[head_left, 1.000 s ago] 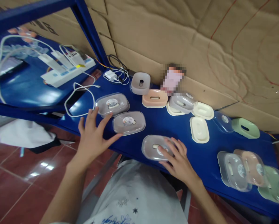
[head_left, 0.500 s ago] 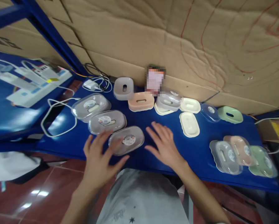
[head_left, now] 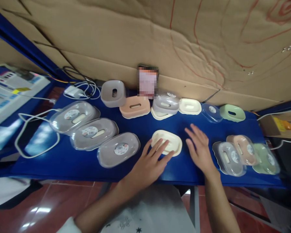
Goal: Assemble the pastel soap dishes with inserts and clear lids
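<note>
A cream oval tray (head_left: 177,142) lies flat on the blue table. My left hand (head_left: 151,160) is over its left part, fingers spread; whether they touch it I cannot tell. To the tray's right hovers my right hand (head_left: 200,149), open, with nothing in it. Left of my hands, a clear-lidded grey box (head_left: 111,152) with a round label sits nearest, and two similar lidded boxes (head_left: 94,132) stand behind it. Along the back are a grey open box (head_left: 109,94), a peach box (head_left: 135,106), a lidded grey box (head_left: 166,104) and a second cream tray (head_left: 190,106).
At the back right are a clear lid (head_left: 211,113) and a green box (head_left: 233,113). Grey, peach and green lidded boxes (head_left: 244,150) stand at the right. A phone (head_left: 147,81) leans on the cardboard wall (head_left: 99,38). White cables (head_left: 21,142) and a power strip (head_left: 36,94) lie left.
My left hand has gone from the nearest lidded box to over the cream tray, which now lies closer to me. My right hand has moved right. The view has shifted to the right.
</note>
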The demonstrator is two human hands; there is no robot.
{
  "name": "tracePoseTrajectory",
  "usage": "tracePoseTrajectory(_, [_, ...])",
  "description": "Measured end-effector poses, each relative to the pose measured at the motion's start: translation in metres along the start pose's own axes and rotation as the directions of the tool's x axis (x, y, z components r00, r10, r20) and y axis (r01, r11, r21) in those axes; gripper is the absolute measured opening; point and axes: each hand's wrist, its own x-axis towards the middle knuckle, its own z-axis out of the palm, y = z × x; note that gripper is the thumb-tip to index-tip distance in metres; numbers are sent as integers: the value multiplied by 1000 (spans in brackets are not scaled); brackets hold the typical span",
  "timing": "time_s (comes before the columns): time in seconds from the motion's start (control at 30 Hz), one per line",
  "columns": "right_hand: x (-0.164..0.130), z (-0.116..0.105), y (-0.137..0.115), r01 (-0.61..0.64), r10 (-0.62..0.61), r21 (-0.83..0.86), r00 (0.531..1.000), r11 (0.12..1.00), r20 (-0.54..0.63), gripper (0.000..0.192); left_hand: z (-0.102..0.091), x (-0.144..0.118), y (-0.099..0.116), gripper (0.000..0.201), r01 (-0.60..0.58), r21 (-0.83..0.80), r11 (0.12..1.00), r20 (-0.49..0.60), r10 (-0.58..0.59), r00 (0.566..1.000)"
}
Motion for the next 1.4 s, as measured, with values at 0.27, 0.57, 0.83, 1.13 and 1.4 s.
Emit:
tracePoseTrajectory(0.27, [71, 23, 68, -439, 385, -273, 894, 856, -230, 71, 6, -15, -19, 39, 4, -76, 997, -5, -4, 1000])
tracePoseTrajectory(0.57, [62, 14, 27, -70, 77, -159, 996, 985, 35, 43, 13, -23, -23, 30, 47, -172, 984, -82, -62, 995])
tracePoseTrajectory(0.83, [79, 12, -3, 78, -78, -33, 997, 996, -6, 38, 14, -24, -25, 9, 24, -224, 974, -65, -39, 997])
tracePoseTrajectory(1.13, [165, 28, 7, -7, 8, 65, 1000, 998, -14, 59, 12, -22, -25, 7, 37, -257, 966, -125, -71, 990])
tracePoseTrajectory(1.4, [46, 6, -15, -88, 71, -62, 968, 994, -242, 56, 20, -21, -24, 9, 135, -202, 970, -124, -162, 979])
